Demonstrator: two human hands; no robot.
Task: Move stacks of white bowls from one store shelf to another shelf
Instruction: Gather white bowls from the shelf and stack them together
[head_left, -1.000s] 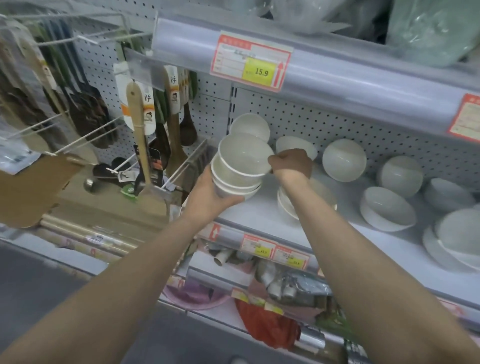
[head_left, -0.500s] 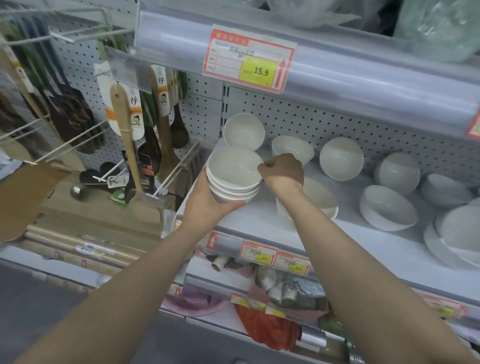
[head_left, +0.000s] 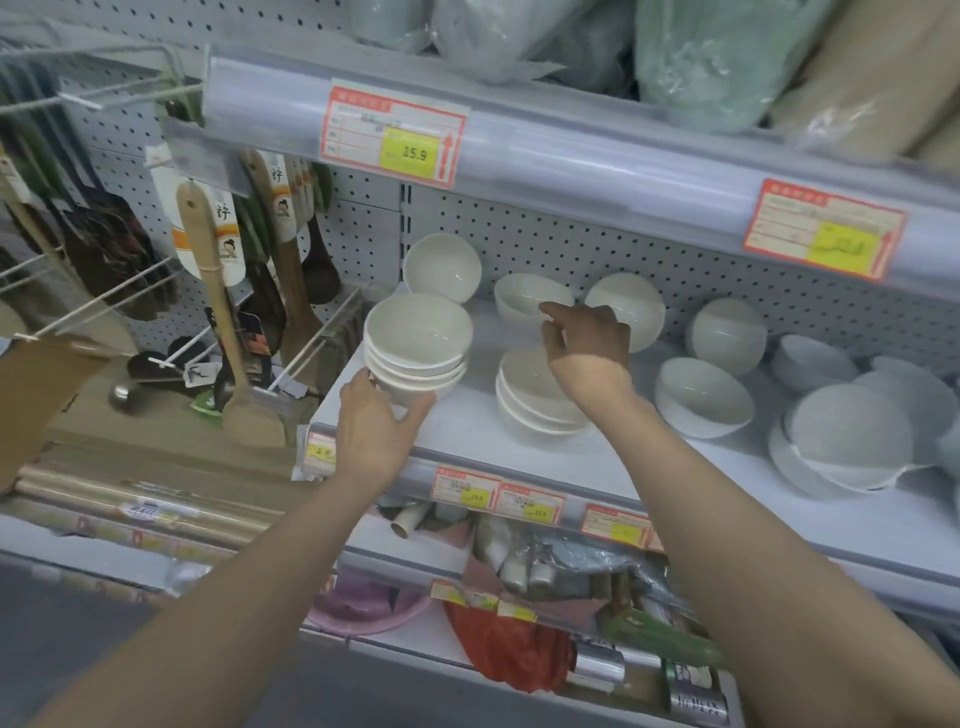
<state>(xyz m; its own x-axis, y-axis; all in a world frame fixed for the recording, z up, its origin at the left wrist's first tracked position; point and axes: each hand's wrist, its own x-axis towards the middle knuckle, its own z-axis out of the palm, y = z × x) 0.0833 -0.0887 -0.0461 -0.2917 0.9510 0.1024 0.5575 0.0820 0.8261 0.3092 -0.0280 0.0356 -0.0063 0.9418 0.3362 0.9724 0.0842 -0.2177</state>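
Bowl stack (head_left: 418, 345), white and nested several deep, stands upright at the front left corner of the shelf (head_left: 467, 436), right at the tips of the left hand (head_left: 376, 434). The hand hides whether its base rests on the shelf. That hand's fingers (head_left: 357, 382) curl round the left of the lowest bowl and the thumb presses the right of its base, so the stack is clasped from below and in front. The right hand (head_left: 589, 345) hovers to the right of the stack and apart from it, holding nothing. Its fingers (head_left: 553, 313) are loosely spread, the forefinger pointing left. Beneath that hand a second stack (head_left: 530, 402) of white bowls sits upright on the same shelf, not touched. Just beyond the fingertips a single bowl (head_left: 522, 293) rests near the pegboard back, and a tilted bowl (head_left: 441, 266) leans behind the clasped stack. Farther right of the right hand are more white bowls (head_left: 724, 336), most turned over. Left of the left hand's fingers, wooden spatulas (head_left: 218, 296) hang on hooks. Above both hands a price tag (head_left: 396, 134) reads 15.9.
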